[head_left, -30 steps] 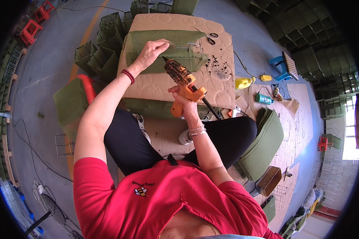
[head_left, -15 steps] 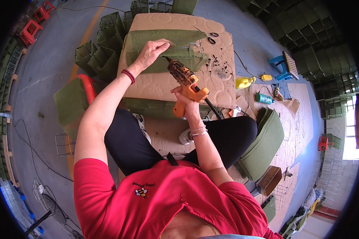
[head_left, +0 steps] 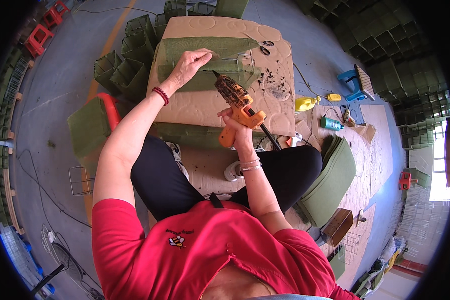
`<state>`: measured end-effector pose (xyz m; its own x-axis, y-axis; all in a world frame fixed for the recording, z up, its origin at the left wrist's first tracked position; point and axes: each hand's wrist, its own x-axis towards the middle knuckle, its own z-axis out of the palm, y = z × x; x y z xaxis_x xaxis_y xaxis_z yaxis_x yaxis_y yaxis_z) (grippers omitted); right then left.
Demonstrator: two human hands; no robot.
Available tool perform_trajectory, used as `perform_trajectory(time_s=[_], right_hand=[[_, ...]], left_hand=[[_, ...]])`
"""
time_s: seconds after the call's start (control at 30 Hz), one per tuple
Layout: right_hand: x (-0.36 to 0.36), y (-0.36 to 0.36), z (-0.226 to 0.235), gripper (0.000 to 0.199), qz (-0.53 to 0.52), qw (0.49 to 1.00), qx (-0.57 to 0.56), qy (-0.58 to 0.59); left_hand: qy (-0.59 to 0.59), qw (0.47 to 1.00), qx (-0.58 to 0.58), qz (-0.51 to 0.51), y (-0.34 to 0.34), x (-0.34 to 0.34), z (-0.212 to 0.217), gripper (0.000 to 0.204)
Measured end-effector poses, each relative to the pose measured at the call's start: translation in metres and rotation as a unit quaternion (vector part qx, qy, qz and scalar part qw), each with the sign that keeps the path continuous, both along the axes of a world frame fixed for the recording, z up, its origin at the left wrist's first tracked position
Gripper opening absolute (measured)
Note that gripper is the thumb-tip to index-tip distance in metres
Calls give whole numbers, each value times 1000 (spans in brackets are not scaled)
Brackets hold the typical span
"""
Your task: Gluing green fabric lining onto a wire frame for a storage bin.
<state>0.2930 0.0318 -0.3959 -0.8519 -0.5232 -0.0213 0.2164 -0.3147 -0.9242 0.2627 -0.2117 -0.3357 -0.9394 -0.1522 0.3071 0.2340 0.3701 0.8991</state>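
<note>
Head view: the left hand (head_left: 186,68) pinches the green mesh (head_left: 225,45) on the cardboard (head_left: 200,107), fingertips together, apparently to hold its edge up; the right hand (head_left: 240,132) clamps its fingers around the glue gun (head_left: 235,96), likely to steer the nozzle (head_left: 216,74).

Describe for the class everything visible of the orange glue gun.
The glue gun has an orange, plastic-looking body, its front section crusted with dark residue and ending in a pointed nozzle. A dark stick juts from its rear. The right hand grips its handle, partly covering it. It slants, nozzle toward the upper left, and appears held above the cardboard, apart from the left hand.
</note>
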Motion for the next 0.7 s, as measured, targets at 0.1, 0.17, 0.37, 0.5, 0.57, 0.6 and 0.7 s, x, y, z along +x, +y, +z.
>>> perform_trajectory(time_s=[0.1,0.17,0.37,0.5,0.57,0.6,0.7], right_hand=[[1,1,1,26,-7,1000,-14,0],[2,0,5,25,-19,1000,-17,-6],[-1,6,2,24,-19,1000,0,-2],[-1,9,0,23,-17,1000,6,-1],[0,8,3,22,-16,1000,-1,-4],[1,6,3,22,-15,1000,-7,-7],[2,1,2,23,-10,1000,-21,-9]], left_hand=[[4,1000,0,0,-3,-3,-5,41],[9,1000,-1,0,-3,-4,-5,40],[5,1000,5,1,-3,-5,-5,40],[-2,1000,5,0,-3,-5,-4,41],[-12,1000,10,-3,-2,-5,-4,41],[-3,1000,10,0,-1,-5,-3,41],[13,1000,10,3,2,-5,-3,41]])
